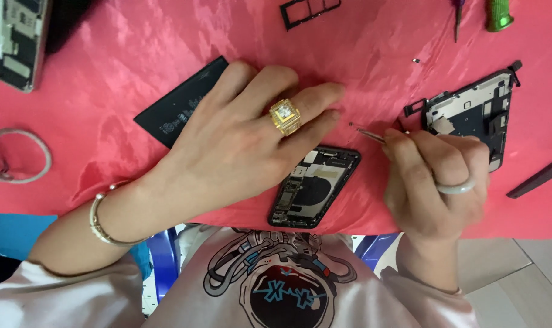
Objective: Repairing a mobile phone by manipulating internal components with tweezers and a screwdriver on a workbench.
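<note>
An opened black phone [315, 185] lies on the red cloth [136, 54] near the front edge, its insides showing. My left hand [245, 136], with a gold ring, rests flat across the phone's upper left, fingers spread and pointing right, partly covering a black battery [179, 106]. My right hand [437, 179], wearing a pale ring, is closed around thin metal tweezers [368, 134] whose tip points left towards a tiny screw [350, 125] on the cloth just above the phone.
A black phone frame piece [476, 112] lies right of my right hand. A SIM tray [309, 11], a green-handled screwdriver [498, 15], another small tool [457, 18], a loose screw [416, 61], a second opened device [15, 42], a grey ring [15, 155] and a dark strip [540, 177] lie around.
</note>
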